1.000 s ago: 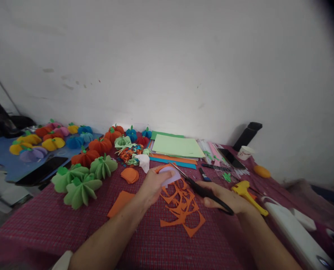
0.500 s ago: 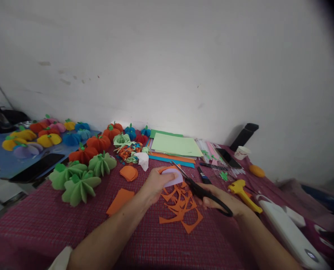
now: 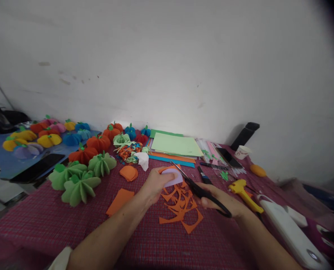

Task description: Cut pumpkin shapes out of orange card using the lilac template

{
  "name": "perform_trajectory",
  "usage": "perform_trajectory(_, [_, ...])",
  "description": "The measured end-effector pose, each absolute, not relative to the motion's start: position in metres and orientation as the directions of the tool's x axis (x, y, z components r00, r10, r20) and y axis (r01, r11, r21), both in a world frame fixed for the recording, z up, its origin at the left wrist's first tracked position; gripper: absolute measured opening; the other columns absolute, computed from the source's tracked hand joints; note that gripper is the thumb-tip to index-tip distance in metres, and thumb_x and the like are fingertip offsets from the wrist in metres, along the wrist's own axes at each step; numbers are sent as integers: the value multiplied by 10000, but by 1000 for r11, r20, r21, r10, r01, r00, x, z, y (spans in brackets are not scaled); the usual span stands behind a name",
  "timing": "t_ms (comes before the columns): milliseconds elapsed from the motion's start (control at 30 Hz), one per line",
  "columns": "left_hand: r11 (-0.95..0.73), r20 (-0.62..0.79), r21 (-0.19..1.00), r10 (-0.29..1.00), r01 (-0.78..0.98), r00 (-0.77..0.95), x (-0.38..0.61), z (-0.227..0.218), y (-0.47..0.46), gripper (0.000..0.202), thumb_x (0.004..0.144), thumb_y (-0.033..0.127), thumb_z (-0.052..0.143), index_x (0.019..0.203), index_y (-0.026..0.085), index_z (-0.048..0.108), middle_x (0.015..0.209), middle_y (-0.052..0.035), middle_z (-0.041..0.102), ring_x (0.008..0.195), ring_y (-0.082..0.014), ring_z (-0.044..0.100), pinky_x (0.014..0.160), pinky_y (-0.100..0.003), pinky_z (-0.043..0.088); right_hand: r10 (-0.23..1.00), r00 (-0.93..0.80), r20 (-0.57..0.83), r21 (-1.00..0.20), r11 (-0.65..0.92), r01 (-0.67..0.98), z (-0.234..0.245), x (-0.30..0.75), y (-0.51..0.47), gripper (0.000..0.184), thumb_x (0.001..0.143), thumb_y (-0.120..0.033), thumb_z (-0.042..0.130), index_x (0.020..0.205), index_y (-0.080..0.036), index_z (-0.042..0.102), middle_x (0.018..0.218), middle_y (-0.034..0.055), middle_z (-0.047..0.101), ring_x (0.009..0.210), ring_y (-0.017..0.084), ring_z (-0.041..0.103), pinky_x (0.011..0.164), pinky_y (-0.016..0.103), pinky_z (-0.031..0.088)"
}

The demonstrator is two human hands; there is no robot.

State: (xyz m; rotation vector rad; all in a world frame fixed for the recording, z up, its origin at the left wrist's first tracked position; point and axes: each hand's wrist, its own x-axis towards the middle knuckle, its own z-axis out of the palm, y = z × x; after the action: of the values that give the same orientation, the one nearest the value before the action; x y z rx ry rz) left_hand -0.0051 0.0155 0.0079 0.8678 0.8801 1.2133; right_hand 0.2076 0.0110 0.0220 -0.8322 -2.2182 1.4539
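Observation:
My left hand (image 3: 155, 183) is closed on a pale round template with orange paper (image 3: 172, 175) under it, held just above the table. My right hand (image 3: 220, 198) grips black scissors (image 3: 196, 187), whose blades point up-left and meet the paper's right edge. Orange paper offcuts (image 3: 182, 208) lie on the red checked tablecloth (image 3: 79, 221) below both hands. A stack of orange circles (image 3: 129, 173) and a flat orange piece (image 3: 120, 200) lie to the left of my left hand.
Paper pumpkins in green (image 3: 78, 183), orange, yellow and blue fill the left side. Coloured paper sheets (image 3: 176, 146) lie at the back. A yellow glue gun (image 3: 244, 193), a black phone (image 3: 230, 157), a paper cup (image 3: 242, 152) and a white device (image 3: 290, 232) are on the right.
The view has shifted slightly; both hands keep their hold on the paper and the scissors, with the scissors staying at the paper's edge.

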Motion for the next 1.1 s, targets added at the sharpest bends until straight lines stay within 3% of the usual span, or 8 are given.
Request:
perform_trajectory(167, [137, -96, 909, 988, -393, 123, -5, 8, 16, 176, 538, 182, 662, 693, 99, 650, 608, -19, 622, 530, -119, 536, 534, -231, 404, 653, -757, -25, -909, 300, 289, 21, 207, 11, 517, 786, -489, 512, 1155, -126, 499, 889, 48, 525, 808, 189, 477, 738, 295, 399])
perform_trajectory(533, [148, -98, 898, 986, -415, 138, -6, 5, 18, 185, 541, 175, 660, 707, 94, 653, 628, -35, 633, 541, -124, 544, 547, -239, 411, 646, -762, -45, -919, 273, 285, 16, 210, 13, 533, 767, -557, 492, 1071, -120, 526, 759, 15, 455, 631, 117, 385, 542, 212, 339])
perform_trajectory(1100, [147, -72, 869, 982, -472, 172, -6, 0, 18, 176, 561, 177, 672, 721, 104, 660, 646, -31, 642, 560, -126, 564, 586, -243, 430, 659, -752, -36, -932, 249, 262, 8, 210, 14, 432, 796, -527, 472, 932, -120, 524, 667, -11, 425, 558, 93, 362, 491, 202, 297])
